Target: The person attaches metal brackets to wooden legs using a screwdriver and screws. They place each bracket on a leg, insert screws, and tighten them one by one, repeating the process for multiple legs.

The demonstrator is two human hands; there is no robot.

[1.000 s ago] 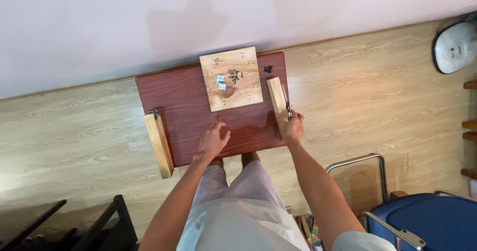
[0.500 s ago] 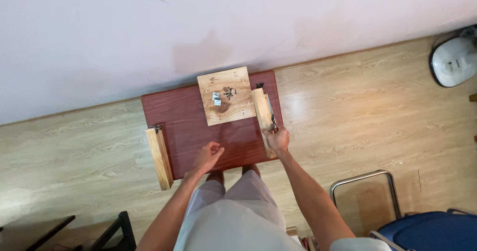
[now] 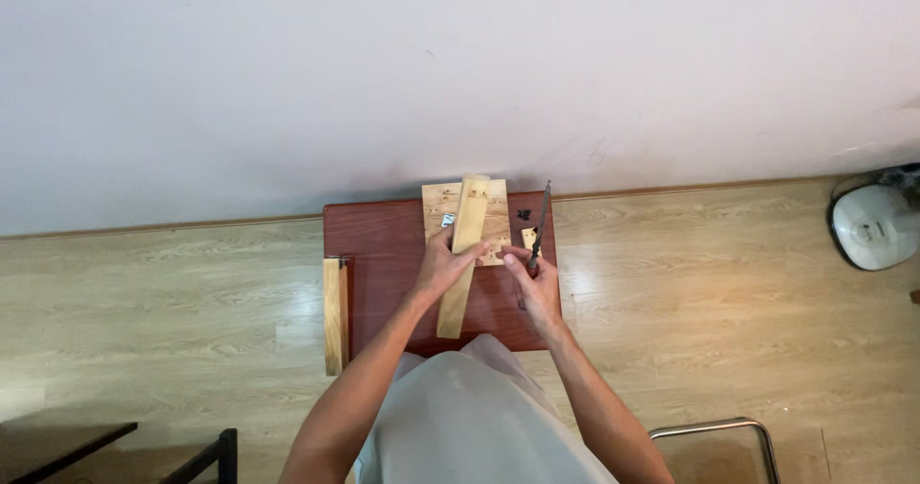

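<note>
A long pale wooden strip point(image 3: 464, 254) lies lengthwise over the middle of the small red-brown table point(image 3: 383, 244), its far end resting on a square pale wooden board point(image 3: 496, 218) at the table's back. My left hand point(image 3: 443, 264) grips the strip near its middle. My right hand point(image 3: 533, 278) holds a thin dark screwdriver point(image 3: 540, 219) that points away from me, just right of the board. Small metal parts point(image 3: 448, 220) peek out on the board beside the strip.
A second wooden strip point(image 3: 333, 313) lies along the table's left edge. A white round appliance point(image 3: 874, 225) stands on the floor at far right. A metal chair frame point(image 3: 714, 441) is at bottom right, dark furniture legs point(image 3: 206, 455) at bottom left. The wall runs just behind the table.
The strip that lay at the table's right side is now in the middle, over the square board, held by my left hand. My right hand has lifted the screwdriver.
</note>
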